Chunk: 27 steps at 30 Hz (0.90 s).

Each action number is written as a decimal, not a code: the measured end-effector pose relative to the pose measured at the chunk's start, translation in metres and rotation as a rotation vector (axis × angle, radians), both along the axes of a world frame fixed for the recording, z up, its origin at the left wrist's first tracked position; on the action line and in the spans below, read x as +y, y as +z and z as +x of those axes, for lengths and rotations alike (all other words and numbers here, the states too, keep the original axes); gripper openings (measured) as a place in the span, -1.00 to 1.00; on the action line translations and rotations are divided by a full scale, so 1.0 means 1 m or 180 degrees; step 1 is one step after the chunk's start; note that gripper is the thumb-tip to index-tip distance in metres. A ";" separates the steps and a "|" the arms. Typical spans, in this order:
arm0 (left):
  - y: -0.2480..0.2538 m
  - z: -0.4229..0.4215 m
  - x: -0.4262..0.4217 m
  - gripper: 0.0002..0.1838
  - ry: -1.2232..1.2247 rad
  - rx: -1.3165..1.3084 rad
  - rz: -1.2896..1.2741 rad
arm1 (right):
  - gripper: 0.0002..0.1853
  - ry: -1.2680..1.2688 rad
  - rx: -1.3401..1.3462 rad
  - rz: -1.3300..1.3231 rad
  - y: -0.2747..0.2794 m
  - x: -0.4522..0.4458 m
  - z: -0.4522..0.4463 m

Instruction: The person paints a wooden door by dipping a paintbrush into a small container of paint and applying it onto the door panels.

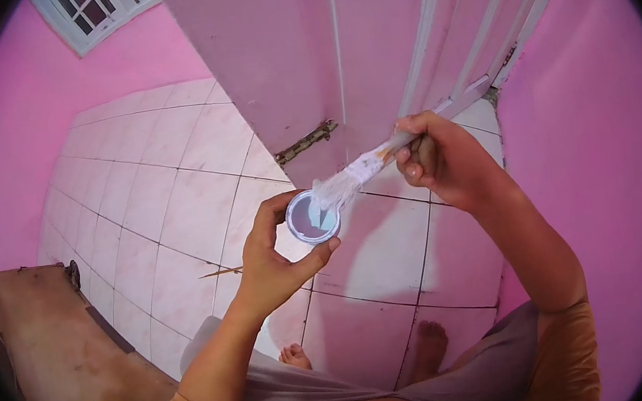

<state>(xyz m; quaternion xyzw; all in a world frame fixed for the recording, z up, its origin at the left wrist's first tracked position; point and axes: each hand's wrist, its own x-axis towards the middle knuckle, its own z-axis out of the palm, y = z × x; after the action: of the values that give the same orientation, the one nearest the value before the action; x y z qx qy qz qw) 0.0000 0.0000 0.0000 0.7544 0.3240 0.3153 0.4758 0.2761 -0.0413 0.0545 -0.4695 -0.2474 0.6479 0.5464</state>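
Note:
My left hand [279,260] is wrapped round a small round cup [293,234] with pale paint inside, its open top facing me. Above and to the right, my right hand [441,159] grips the handle of a paintbrush [361,173]. White paint coats the brush's bristles, and their tip lies at the cup's rim, over its opening. Part of the handle is hidden by my fingers. Just beyond the brush stands a pink door [284,57] with a worn, dark patch low on it.
A brown wooden piece of furniture [65,356] stands at the lower left. A thin stick [220,272] lies on the tiled floor [175,207]. Pink walls [589,175] rise on both sides, with a white-framed window [90,14] at the upper left. My bare feet are below.

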 end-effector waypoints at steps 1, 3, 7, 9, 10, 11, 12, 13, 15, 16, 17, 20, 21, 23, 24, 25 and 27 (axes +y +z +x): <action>-0.002 -0.001 0.001 -0.28 0.0071 -0.0063 0.0061 | -0.75 -0.0135 0.0117 0.0088 0.001 0.000 0.001; -0.001 -0.003 0.005 -0.29 0.0127 -0.0061 0.0176 | -0.77 -0.0282 0.0302 0.0227 -0.001 0.002 0.006; 0.001 -0.003 0.006 -0.30 0.0133 -0.0097 0.0181 | -0.77 -0.0520 0.0268 0.0412 -0.002 0.001 0.025; 0.000 -0.002 0.007 -0.30 0.0116 -0.0168 0.0137 | -0.77 -0.0655 0.0259 0.0473 -0.011 0.001 0.042; -0.001 -0.004 0.007 -0.30 0.0166 -0.0159 0.0136 | -0.80 -0.0755 0.0207 0.0540 -0.021 0.001 0.054; -0.001 -0.005 0.008 -0.31 0.0216 -0.0151 0.0134 | -0.81 -0.0856 0.0151 0.0606 -0.032 0.001 0.066; 0.000 -0.006 0.009 -0.31 0.0198 -0.0099 0.0160 | -0.81 -0.0886 0.0145 0.0604 -0.043 0.002 0.075; 0.001 -0.006 0.009 -0.31 0.0169 -0.0103 0.0160 | -0.82 -0.1063 0.0046 0.0563 -0.054 0.003 0.085; 0.002 -0.007 0.008 -0.30 0.0234 -0.0164 0.0045 | -0.83 -0.1256 -0.0066 0.0525 -0.074 0.003 0.102; 0.003 -0.008 0.009 -0.29 0.0234 -0.0113 -0.0018 | -0.83 -0.1446 -0.0175 0.0412 -0.083 0.003 0.109; 0.002 -0.009 0.009 -0.29 0.0216 -0.0115 -0.0015 | -0.83 -0.1633 -0.0282 0.0295 -0.093 0.003 0.116; 0.000 -0.009 0.012 -0.29 0.0189 -0.0098 0.0088 | -0.86 -0.1858 -0.0493 0.0208 -0.125 -0.003 0.123; 0.000 -0.008 0.013 -0.29 0.0197 -0.0108 0.0065 | -0.86 -0.1864 -0.0508 0.0221 -0.128 -0.003 0.122; 0.001 -0.009 0.011 -0.29 0.0212 -0.0121 0.0014 | -0.91 -0.1942 -0.0951 0.0155 -0.135 -0.006 0.118; 0.002 -0.010 0.010 -0.29 0.0213 -0.0074 0.0021 | -0.91 -0.1942 -0.0964 0.0149 -0.137 -0.008 0.116; 0.003 -0.009 0.010 -0.29 0.0213 -0.0037 0.0035 | -0.91 -0.1854 -0.1227 0.0246 -0.138 -0.010 0.115; 0.003 -0.008 0.009 -0.28 0.0198 -0.0102 0.0026 | -0.91 -0.1765 -0.1494 0.0356 -0.139 -0.007 0.115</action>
<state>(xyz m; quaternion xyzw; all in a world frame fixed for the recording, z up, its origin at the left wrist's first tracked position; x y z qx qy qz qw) -0.0076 0.0095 0.0029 0.7409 0.3383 0.3432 0.4678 0.3913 -0.0485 -0.0849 -0.6240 -0.2644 0.3352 0.6545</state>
